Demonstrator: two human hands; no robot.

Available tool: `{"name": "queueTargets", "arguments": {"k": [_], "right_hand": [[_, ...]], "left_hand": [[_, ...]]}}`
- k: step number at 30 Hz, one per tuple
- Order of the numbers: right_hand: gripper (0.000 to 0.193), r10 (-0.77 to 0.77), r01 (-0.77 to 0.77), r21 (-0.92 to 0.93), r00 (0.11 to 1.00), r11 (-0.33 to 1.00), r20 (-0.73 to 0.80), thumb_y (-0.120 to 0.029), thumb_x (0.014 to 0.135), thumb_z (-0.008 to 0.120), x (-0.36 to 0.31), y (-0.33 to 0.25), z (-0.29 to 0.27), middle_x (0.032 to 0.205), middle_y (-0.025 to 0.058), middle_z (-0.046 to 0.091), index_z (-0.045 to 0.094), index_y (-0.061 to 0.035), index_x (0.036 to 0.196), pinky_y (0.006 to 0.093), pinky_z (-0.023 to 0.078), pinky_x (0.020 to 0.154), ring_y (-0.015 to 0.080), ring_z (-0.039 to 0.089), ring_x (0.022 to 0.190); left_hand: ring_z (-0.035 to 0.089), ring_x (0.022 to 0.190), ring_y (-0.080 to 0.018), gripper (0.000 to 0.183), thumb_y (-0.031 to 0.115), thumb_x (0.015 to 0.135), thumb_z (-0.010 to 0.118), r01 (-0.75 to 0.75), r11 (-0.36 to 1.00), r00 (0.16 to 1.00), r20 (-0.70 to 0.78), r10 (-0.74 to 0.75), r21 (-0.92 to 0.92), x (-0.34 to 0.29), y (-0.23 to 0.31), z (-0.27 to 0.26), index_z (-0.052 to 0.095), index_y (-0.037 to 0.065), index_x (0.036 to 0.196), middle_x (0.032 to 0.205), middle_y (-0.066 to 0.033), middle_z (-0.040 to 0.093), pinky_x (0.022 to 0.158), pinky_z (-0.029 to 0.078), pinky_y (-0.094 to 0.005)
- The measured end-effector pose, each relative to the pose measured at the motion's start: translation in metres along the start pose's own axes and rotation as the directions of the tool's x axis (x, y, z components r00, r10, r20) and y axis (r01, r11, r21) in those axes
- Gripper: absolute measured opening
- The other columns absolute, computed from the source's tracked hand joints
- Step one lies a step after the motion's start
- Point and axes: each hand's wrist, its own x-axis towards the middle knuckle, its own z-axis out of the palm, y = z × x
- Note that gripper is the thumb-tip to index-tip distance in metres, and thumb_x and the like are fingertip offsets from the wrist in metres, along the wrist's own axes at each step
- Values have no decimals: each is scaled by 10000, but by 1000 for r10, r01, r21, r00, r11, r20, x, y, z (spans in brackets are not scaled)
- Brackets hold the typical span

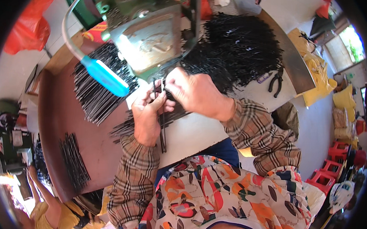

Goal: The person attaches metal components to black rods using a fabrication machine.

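Just below the head of a green bench machine [150, 41], my two hands meet. My left hand [147, 116] is closed in a pinch on a thin black cable [163, 140], whose length hangs down past the fingers over the table's near edge. A small pale piece [163, 85] shows at the fingertips. Close beside it, my right hand [201, 93] has its fingers bent together by the cable's upper end; what they grip is hidden. Under my hands lies a loose bunch of black cables [124, 128].
A blue-white lamp [107, 77] hangs at the machine's left. Large piles of black cables lie left [95, 86] and right [246, 45], with a smaller bundle [74, 159] at lower left. Black-handled pliers [276, 83] rest at right. Another person [52, 216] sits at lower left; red stools [324, 179] stand lower right.
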Motion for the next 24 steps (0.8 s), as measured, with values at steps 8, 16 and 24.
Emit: {"name": "queueTargets", "arguments": {"k": [8,16,24], "right_hand": [[112,222,-206,641,973,740,58,-36,901,554,5,19,47,657,58,579,532,24,992,277,476,517,100,563,579],[127,354,-316,805,924,502,142,-90,923,576,2,19,57,692,28,579,554,31,953,195,447,460,47,526,544],[127,338,-305,813,930,496,143,-83,929,562,0,22,59,684,26,574,545,40,957,189,429,449,40,521,543]], "left_hand": [[595,625,-122,347,-8,865,574,-28,999,998,-53,26,-26,6,-10,-13,534,-53,1207,810,-71,617,524,478,-214],[557,610,-94,356,-12,875,559,-49,999,998,-41,49,1,6,-10,-13,524,-55,1226,792,-62,614,508,439,-208],[548,597,-93,368,-24,872,548,-35,999,999,-27,34,-26,5,-10,-8,510,-74,1235,766,-49,602,511,427,-209]]}}
